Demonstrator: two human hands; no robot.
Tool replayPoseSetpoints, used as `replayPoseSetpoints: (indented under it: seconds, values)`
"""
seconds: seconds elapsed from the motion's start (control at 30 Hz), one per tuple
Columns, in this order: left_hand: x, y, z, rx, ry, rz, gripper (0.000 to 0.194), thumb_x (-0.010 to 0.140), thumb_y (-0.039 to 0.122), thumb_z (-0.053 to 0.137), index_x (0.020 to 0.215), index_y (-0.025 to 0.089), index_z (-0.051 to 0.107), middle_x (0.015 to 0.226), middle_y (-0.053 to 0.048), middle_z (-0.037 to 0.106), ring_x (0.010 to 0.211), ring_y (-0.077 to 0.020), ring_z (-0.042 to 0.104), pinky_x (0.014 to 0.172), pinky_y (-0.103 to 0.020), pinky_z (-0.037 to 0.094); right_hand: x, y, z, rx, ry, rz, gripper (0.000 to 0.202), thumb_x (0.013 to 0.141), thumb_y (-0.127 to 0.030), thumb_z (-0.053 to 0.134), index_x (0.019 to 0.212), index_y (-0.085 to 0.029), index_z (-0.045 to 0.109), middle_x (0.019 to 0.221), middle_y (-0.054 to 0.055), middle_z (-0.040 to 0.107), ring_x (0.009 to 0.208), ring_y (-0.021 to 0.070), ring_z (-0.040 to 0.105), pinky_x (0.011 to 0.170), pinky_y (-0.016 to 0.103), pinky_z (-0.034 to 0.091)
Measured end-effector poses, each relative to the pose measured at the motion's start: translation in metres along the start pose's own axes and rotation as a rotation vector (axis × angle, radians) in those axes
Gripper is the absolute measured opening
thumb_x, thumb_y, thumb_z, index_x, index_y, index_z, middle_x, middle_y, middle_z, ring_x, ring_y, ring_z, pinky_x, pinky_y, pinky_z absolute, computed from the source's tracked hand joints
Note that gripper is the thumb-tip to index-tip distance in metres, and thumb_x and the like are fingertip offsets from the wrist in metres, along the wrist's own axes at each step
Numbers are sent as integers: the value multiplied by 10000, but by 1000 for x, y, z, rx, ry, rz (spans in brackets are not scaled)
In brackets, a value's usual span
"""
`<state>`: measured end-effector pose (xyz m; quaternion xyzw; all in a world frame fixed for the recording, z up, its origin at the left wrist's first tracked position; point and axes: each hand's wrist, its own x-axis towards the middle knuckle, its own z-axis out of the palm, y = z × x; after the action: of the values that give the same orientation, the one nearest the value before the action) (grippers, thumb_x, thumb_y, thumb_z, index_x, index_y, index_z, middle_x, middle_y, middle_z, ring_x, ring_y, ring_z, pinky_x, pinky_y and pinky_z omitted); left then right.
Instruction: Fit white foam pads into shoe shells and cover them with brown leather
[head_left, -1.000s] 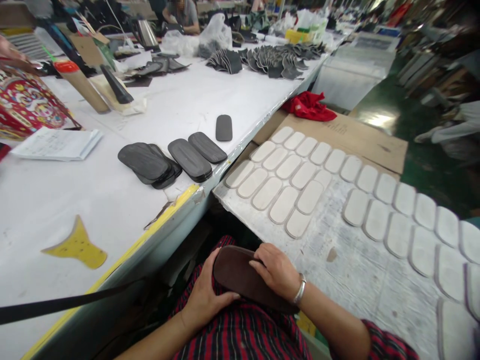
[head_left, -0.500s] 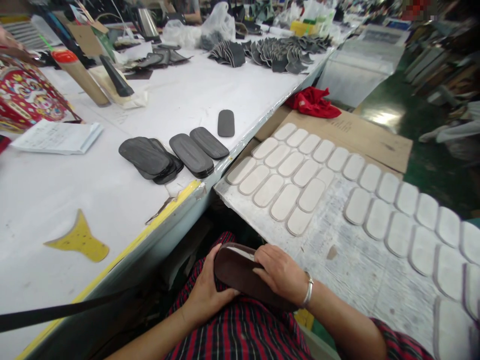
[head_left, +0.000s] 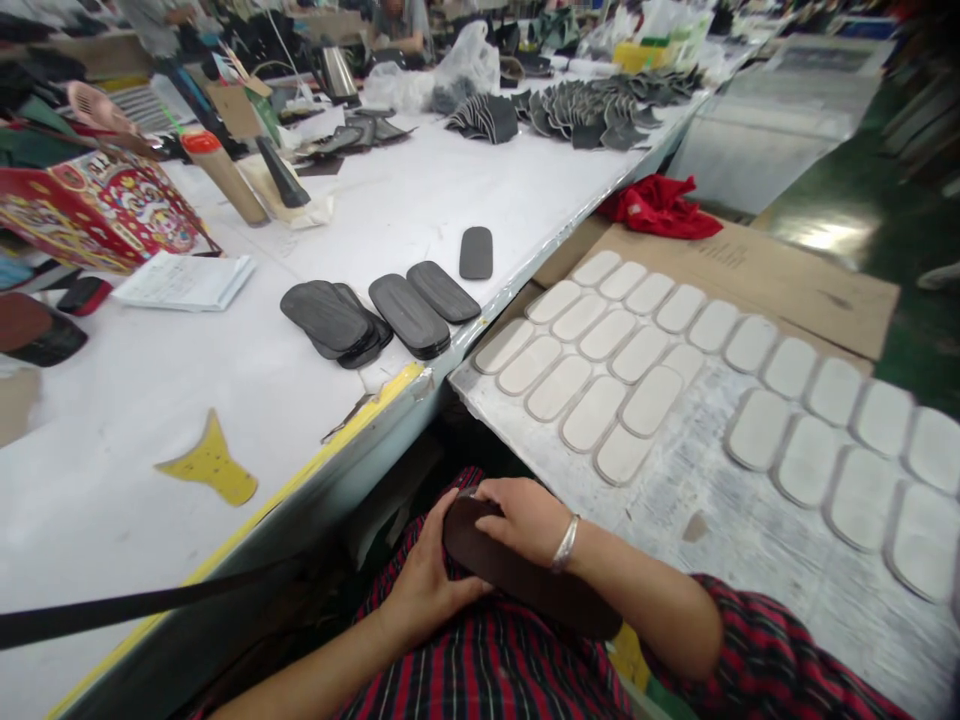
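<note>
Since the earlier frame, the right hand (head_left: 525, 520) has shifted left along the dark brown oblong piece (head_left: 536, 582). Head view: the piece is at the near side, over the striped garment (head_left: 510, 670). The left hand (head_left: 431, 575) grips its left end, thumb at the near edge; the right-hand fingers grasp its far edge. Pale oblong pieces (head_left: 559, 388) cover parts of the board (head_left: 701, 445) at right; dark grey oblong pieces (head_left: 326, 318) lie left.
</note>
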<state>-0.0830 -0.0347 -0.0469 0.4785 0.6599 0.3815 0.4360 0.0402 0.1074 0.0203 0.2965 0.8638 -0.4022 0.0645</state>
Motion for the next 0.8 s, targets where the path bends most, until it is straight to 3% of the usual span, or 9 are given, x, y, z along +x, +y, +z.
replayPoseSetpoints:
  seconds: [0.13,0.2,0.3,0.4,0.53,0.6,0.7,0.8]
  values:
    - [0,3,-1,-10,13,-29,930,618,342,729,1357,223,178,1361,-133,352,1223,-279,392,1019,-473,330,-4,11,-9,364,-211,-160,140,779,-245,562,868,-154,621,789,-10,604,745,114,544,688,211,406]
    - [0,1,0,14,2,-22,944,612,343,731,1359,215,167,1361,-137,352,1222,-281,393,1019,-470,331,-12,18,-15,428,-201,-162,163,790,-267,554,883,-145,610,815,-7,601,768,115,543,708,212,416]
    - [1,-2,1,84,-23,-19,938,638,373,708,1367,220,136,1376,-129,333,1248,-270,362,1036,-459,312,-18,25,-19,322,-93,-128,236,762,-212,576,993,-162,567,887,-2,598,809,117,539,747,229,414]
    - [0,-1,-7,203,-47,10,943,665,391,678,1385,201,100,1422,-140,250,1297,-280,276,1058,-472,272,-20,28,-22,234,-126,-68,377,735,-144,576,1104,-171,503,900,5,602,801,121,547,732,238,421]
    - [-1,12,-28,267,-175,205,760,750,349,587,1384,197,197,1473,-111,112,1338,-281,160,1079,-465,229,-24,27,-26,46,-169,-37,362,715,-182,620,1062,-174,518,895,11,611,796,139,556,700,242,409]
    - [1,20,-34,245,-221,249,626,773,350,563,1338,214,329,1464,-77,167,1332,-272,184,1082,-444,236,-25,25,-26,-67,-188,-59,371,684,-252,672,1019,-169,539,902,26,611,802,164,556,685,252,405]
    - [7,27,-32,223,-187,205,475,758,360,591,1208,226,513,1400,-52,322,1302,-269,261,1083,-435,246,-23,25,-23,-258,-214,-125,299,678,-295,683,930,-158,598,886,52,608,823,203,550,701,279,395]
    - [13,26,-23,179,-127,128,350,766,341,593,1097,227,601,1348,-42,389,1262,-254,334,1073,-428,275,-18,32,-21,-225,-265,-212,180,721,-293,656,832,-152,639,801,34,597,775,172,538,675,253,379]
